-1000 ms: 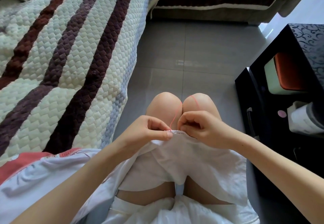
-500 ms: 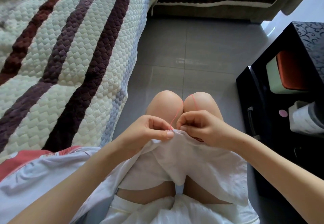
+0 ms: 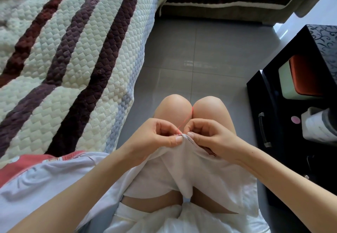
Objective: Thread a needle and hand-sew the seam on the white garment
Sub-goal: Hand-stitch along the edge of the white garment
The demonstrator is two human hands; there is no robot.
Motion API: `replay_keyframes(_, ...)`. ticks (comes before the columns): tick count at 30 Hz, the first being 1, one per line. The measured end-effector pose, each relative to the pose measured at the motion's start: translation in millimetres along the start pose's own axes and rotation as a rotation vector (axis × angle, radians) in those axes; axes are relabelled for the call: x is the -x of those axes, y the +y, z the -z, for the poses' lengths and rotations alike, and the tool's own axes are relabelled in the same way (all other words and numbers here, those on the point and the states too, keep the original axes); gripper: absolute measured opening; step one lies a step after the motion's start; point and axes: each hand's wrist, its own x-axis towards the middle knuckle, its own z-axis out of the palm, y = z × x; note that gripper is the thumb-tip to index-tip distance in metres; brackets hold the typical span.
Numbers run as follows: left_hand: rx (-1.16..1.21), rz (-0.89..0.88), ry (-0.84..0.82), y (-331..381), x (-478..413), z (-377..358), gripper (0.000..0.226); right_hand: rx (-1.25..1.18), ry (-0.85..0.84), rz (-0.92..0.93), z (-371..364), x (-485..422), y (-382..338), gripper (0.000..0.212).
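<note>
The white garment point(image 3: 184, 170) lies over my lap, its stitched edge lifted up between both hands just above my knees. My left hand point(image 3: 156, 138) pinches that edge between thumb and forefinger. My right hand point(image 3: 207, 136) pinches the edge right beside it, fingers curled; the needle is too small to make out. A thin red thread point(image 3: 186, 121) runs from the seam up toward the gap between my knees.
A quilted striped sofa cover point(image 3: 69, 54) fills the left side, with more sofa along the far edge. A black cabinet point(image 3: 291, 105) with a metal handle stands at the right, holding an orange-and-white box point(image 3: 299, 76). Grey floor tiles point(image 3: 197, 57) lie ahead.
The red thread now runs straight between my knees instead of looping over the right knee. Both hands stay pinched on the seam edge, barely shifted.
</note>
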Motion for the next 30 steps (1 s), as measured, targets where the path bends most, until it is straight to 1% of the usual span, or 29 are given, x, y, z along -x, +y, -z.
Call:
replay_keyframes(1, -0.007, -0.006, 0.004, -0.1, 0.0, 0.0, 0.008, 0.068, 0.004, 0.014, 2.4, 0.8, 1.0, 0.009)
replay_keyframes(4, 0.009, -0.014, 0.003, -0.7, 0.4, -0.6, 0.008, 0.395, 0.084, 0.098, 7.5, 1.4, 8.1, 0.008)
replay_keyframes(6, 0.005, -0.017, 0.0, -1.1, 0.4, -2.3, 0.011, 0.516, 0.137, 0.141, 6.4, 1.7, 10.0, 0.013)
replay_keyframes(10, 0.018, -0.059, 0.064, -2.4, -0.9, -4.7, 0.009, 0.526, 0.206, 0.243, -2.9, 1.8, 5.9, 0.017)
replay_keyframes(12, 0.026, -0.085, 0.115, -3.0, -3.5, -6.0, 0.006, 0.508, 0.231, 0.239, -4.9, 0.1, 7.9, 0.01)
replay_keyframes(13, 0.032, -0.089, 0.133, -4.0, -4.7, -7.4, 0.005, 0.488, 0.235, 0.22, -3.9, 0.7, 8.6, 0.012)
replay_keyframes(14, 0.045, -0.088, 0.148, -5.0, -5.7, -9.0, 0.004, 0.466, 0.237, 0.204, -1.9, 1.8, 8.7, 0.019)
replay_keyframes(16, 0.086, -0.076, 0.18, -7.4, -5.9, -11.7, 0.007, 0.52, 0.264, 0.217, 1.9, 6.4, 8.3, 0.025)
replay_keyframes(17, 0.108, -0.068, 0.193, -8.5, -6.3, -12.2, 0.009, 0.597, 0.316, 0.263, 1.9, 8.6, 6.2, 0.022)
replay_keyframes(19, 0.13, -0.063, 0.19, -9.5, -6.9, -12.8, 0.01, 0.775, 0.447, 0.437, -4.2, 11.0, 0.3, 0.014)
replay_keyframes(22, 0.125, -0.082, 0.155, -9.4, -7.4, -14.9, 0.012, 0.975, 0.549, 0.681, -12.5, 6.4, -3.3, 0.014)
replay_keyframes(24, 0.149, -0.087, 0.164, -9.3, -8.2, -15.3, 0.011, 1.06, 0.549, 0.783, -11.2, 2.0, -1.6, 0.013)
replay_keyframes(27, 0.146, -0.096, 0.172, -9.7, -6.3, -14.8, 0.009, 1.115, 0.521, 0.859, -14.0, 0.2, -4.9, 0.014)
replay_keyframes(29, 0.06, -0.11, 0.171, -11.2, -6.0, -15.6, 0.006, 1.093, 0.5, 0.896, -22.9, 1.5, -11.2, 0.018)
replay_keyframes(30, 0.017, -0.121, 0.177, -12.4, -5.7, -16.5, 0.008, 1.038, 0.487, 0.907, -27.8, 3.3, -15.2, 0.021)
